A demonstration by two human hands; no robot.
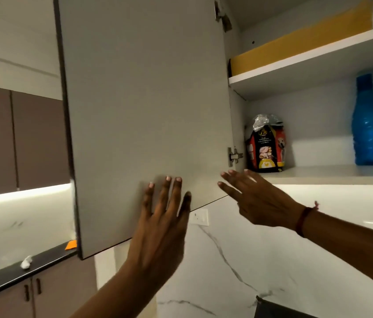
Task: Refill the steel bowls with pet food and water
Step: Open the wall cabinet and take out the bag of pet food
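Observation:
A wall cabinet stands with its grey door (144, 106) swung open. On the lower shelf (332, 176), a black and red pet food bag (266, 146) with a crumpled silver top sits at the left. A blue plastic water bottle (370, 125) stands to the right of the bag. My left hand (160, 226) lies flat with straight fingers against the inside of the door near its bottom edge. My right hand (253, 198) is raised with straight fingers just below the shelf's front edge, near the bag, holding nothing. No steel bowls are in view.
A yellow sheet (300, 40) lies on the upper shelf. White marbled wall with a socket (200, 217) is below the cabinet. At the left, a dark counter (20, 271) carries a crumpled white wad (26, 263) and an orange item (71, 245).

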